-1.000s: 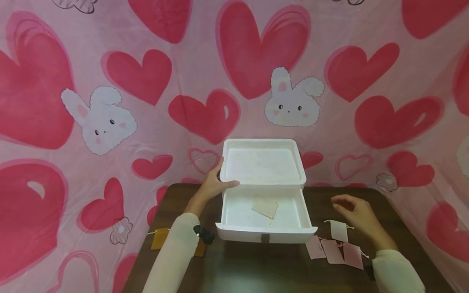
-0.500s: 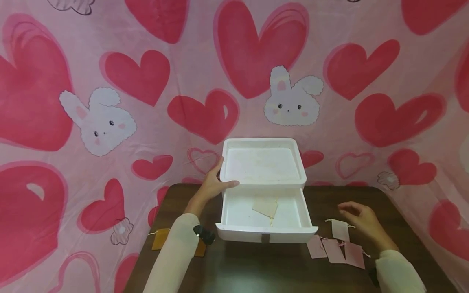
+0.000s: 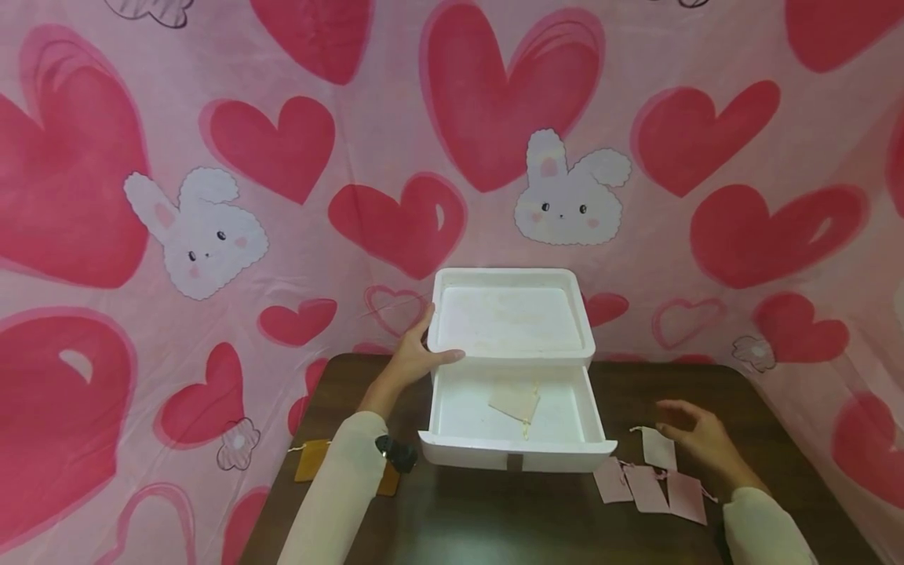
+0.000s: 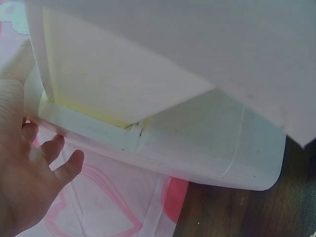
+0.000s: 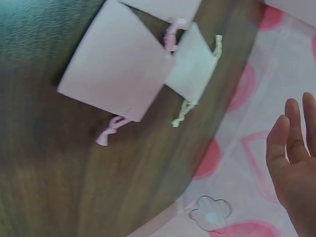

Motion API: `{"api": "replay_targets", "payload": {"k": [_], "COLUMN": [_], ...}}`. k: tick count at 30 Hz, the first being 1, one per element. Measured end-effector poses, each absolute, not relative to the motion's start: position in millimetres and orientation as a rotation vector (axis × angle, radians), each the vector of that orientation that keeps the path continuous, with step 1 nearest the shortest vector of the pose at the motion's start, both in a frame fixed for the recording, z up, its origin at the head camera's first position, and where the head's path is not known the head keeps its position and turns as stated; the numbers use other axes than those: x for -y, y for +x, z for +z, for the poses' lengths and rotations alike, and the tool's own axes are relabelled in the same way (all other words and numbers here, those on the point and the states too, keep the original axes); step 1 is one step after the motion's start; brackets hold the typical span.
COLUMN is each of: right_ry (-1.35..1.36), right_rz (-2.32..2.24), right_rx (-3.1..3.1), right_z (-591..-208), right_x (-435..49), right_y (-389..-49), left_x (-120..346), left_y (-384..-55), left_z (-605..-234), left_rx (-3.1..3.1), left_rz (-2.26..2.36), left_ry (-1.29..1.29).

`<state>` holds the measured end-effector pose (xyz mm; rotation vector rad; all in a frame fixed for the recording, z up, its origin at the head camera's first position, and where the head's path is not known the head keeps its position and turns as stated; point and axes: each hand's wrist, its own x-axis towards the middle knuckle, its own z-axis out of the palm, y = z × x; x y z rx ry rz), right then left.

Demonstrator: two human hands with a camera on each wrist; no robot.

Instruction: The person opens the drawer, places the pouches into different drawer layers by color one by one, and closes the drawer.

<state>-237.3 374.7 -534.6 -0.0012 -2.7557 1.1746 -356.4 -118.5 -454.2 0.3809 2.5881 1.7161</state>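
Head view: the left hand [image 3: 408, 367] lies over the left front corner of the white drawer unit [image 3: 508, 355], thumb along the front rim of its top and forefinger up its side. Spread rather than clenched, it seems to brace the unit, a sensible choice while the drawer [image 3: 517, 457] stands pulled out at the front. That steadying pressure is best light and constant, so the unit neither skids nor tips on the desk [image 3: 494, 522].

Right of the drawer unit, the right hand [image 3: 702, 441] hangs, fingers loosely bent, thumb apart from them, holding nothing. The white pouch [image 3: 658, 450] lies on that side, close to this hand; the pink pouches [image 3: 646, 488] lie in a row nearer the person. If the white pouch is picked up, a fingertip pinch on its cloth or cord should leave the pink ones undisturbed. A beige pouch [image 3: 514, 400] lies inside the drawer.

Left wrist view: three fingers curve loosely beside the drawer unit's side, with no clear grip on it; the overhanging white panel conceals much.

Right wrist view: well apart from the pouches, the fingers point upward, relaxed and bare. Any pinch would probably call for lowering and turning this hand.
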Motion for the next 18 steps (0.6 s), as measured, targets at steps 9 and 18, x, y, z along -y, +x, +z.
{"api": "replay_targets", "payload": {"k": [9,18], "right_ry": [-0.084,-0.070], "right_rz": [1.178,1.053], "right_rx": [2.856,2.924], "right_z": [-560,-586], "right_x": [-384,-389], "right_y": [-238,-240], "left_x": [119,119], "left_y": [-356,-357], "left_z": [-453,-455], "left_rx": [-2.544,-2.578], "left_rz": [1.760,1.721], "left_ry": [0.403,0.389]}}
